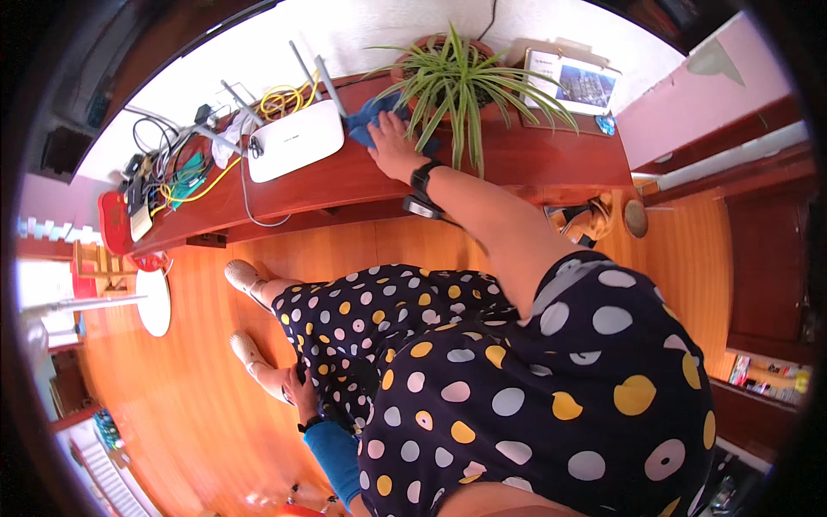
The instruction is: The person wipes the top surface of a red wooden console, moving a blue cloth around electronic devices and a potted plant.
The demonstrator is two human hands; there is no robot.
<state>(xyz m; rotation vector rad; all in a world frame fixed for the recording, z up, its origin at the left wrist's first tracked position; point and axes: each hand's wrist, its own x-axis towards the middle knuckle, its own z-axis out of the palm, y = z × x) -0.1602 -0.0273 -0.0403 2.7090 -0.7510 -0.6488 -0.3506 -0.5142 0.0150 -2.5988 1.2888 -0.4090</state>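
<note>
My right hand [395, 147] reaches over a dark red wooden console table [543, 155] and presses a blue cloth [363, 123] onto its top. A black band sits on that wrist. The cloth lies between a white wireless router [297, 142] with raised antennas and a spider plant [465, 90] in a terracotta pot, whose leaves hang over part of the cloth. My left hand [301, 391] is low beside the polka-dot dress [452, 388], near the leg. Something dark shows by its fingers; whether they hold it is unclear. A blue sleeve covers that forearm.
Tangled cables and adapters [145, 187] crowd the table's left end, with coiled yellow cable [284, 98] behind the router. A desk calendar [572, 84] stands at the right end. A white round base [154, 302] rests on the wooden floor [194, 400]. A bag [588, 216] lies below the table.
</note>
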